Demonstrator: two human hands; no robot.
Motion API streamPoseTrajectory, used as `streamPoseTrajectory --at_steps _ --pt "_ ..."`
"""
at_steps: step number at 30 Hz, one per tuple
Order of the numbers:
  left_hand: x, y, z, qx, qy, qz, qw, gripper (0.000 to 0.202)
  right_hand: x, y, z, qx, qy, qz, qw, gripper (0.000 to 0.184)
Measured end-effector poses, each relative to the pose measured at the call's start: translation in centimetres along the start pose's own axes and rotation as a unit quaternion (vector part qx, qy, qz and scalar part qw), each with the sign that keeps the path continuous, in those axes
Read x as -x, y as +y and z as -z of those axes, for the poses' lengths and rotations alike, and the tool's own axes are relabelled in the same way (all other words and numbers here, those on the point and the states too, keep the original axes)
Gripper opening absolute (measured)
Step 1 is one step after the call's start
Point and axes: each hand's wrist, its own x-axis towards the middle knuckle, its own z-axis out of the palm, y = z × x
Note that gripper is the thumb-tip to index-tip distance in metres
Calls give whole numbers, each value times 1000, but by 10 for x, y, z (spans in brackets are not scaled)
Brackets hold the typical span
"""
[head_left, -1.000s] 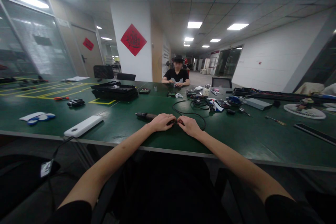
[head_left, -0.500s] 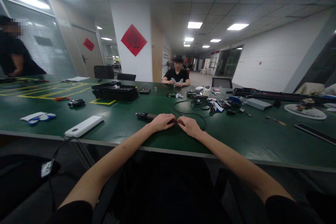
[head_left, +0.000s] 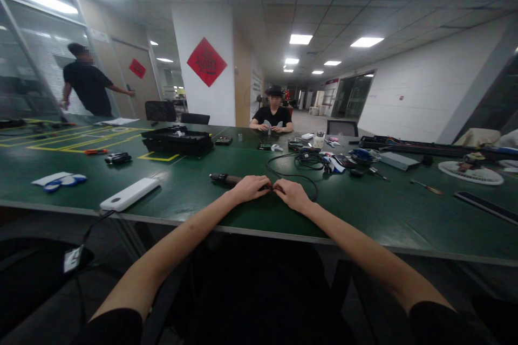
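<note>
Currently changed: a person (head_left: 88, 86) stands beside the door (head_left: 141, 94), arm out toward its handle; half a second ago that person was at the left border of the view.
Unchanged: both hands keep their pose, and the driver has not shifted.
Effect on handwork: apparently none; the door is well apart from the hands.
Driver (head_left: 226, 178): lying on the tabletop (head_left: 194, 202), tip to the left, rear end under the left hand.
Left hand (head_left: 254, 186): fingers curled over the driver's rear end.
Right hand (head_left: 292, 194): fingers pinching what appears to be the cable's end; whether it is joined to the driver cannot be told.
Cable (head_left: 283, 156): looped just beyond the right hand, running to a coil.
Near edge: below both hands, forearms crossing it.
Left margin: white device (head_left: 131, 194), well apart from the driver, one end at the near edge.
Right margin: screwdriver (head_left: 424, 186), well apart from the right hand.
Far margin: black case (head_left: 177, 143), beyond the driver's tip.
</note>
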Motion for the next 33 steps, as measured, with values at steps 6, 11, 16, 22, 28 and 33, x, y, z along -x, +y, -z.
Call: streamPoseTrajectory --at_steps 6,11,16,22,28,33 --pt "0 0 -1 1 -2 -21 1000 21 0 0 1 1 -5 1 1000 7" --pt "1 0 0 -3 0 -10 1000 23 0 1 1 3 -7 2 1000 7" --pt "1 1 0 -12 -3 -21 1000 20 0 -1 1 4 -5 -1 1000 7" --pt "1 2 2 -7 -4 -21 1000 23 0 -1 1 1 -8 -4 1000 7" --pt "1 1 1 -7 -1 0 1000 23 -1 -1 1 -22 -8 -3 1000 10" --pt "1 0 1 2 -5 -18 1000 20 0 -2 4 -39 -17 -6 999 13"
